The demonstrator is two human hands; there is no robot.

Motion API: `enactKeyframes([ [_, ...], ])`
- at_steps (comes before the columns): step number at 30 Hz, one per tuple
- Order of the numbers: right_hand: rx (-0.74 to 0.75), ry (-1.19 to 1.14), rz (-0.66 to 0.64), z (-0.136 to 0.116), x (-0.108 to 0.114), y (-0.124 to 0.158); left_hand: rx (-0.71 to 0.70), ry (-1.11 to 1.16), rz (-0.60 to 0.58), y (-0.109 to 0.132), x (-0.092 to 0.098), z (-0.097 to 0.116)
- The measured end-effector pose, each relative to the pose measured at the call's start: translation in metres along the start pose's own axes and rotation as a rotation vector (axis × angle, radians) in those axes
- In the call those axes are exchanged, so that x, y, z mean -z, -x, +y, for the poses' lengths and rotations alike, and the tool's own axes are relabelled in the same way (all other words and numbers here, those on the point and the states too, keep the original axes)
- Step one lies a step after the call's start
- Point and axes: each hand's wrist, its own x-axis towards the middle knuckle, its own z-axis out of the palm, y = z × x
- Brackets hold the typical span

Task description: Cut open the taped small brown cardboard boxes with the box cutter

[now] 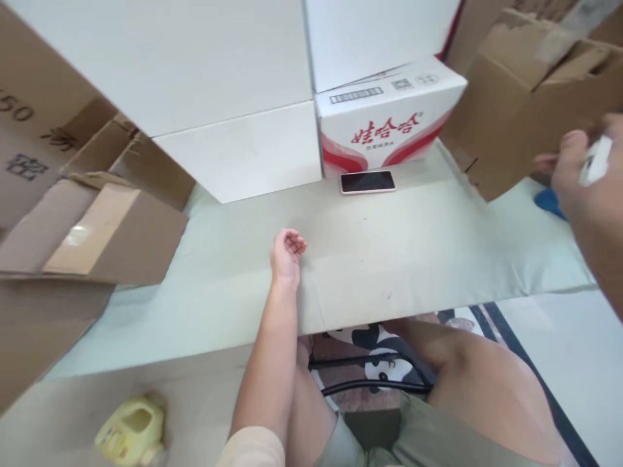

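Left hand [287, 258]: empty, fingers half-curled, rests on surface [413, 233], perhaps for support
Right hand [570, 170]: fingers apparently gripping white object [596, 161]

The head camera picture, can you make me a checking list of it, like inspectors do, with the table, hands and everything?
Surface: pale green tablecloth with a few tiny dark marks.
Job's things: small white object, too blurred to name; right-hand cardboard box near it.
Clutter: smartphone lying in front of the Wahaha water carton; large white cartons; left-hand cardboard boxes.
Hands: left hand over the tablecloth, fingers loosely curled, nothing seen in it; right hand blurred, seems to hold the small white object.
Cables: nothing seen.
Surroundings: yellow jug and panda-patterned mat below the table.
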Motion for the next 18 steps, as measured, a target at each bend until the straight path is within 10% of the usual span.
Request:
enactKeyframes([
  [4, -0.121, -0.242, -0.043, -0.051, -0.044, -0.008, -0.021, 0.108, 0.013, 0.004, 0.01, 0.015],
  [9, 0.124, -0.474, -0.363, -0.118, -0.067, 0.077, -0.181, 0.244, 0.088, 0.004, 0.04, 0.045],
  [14, 0.564, -0.299, -0.792, -0.236, -0.097, 0.18, -0.289, 0.371, 0.255, 0.009, 0.084, 0.072],
  [18, 1.278, -0.442, -0.805, -0.348, -0.137, 0.258, -0.355, 0.429, 0.394, 0.012, 0.115, 0.085],
])
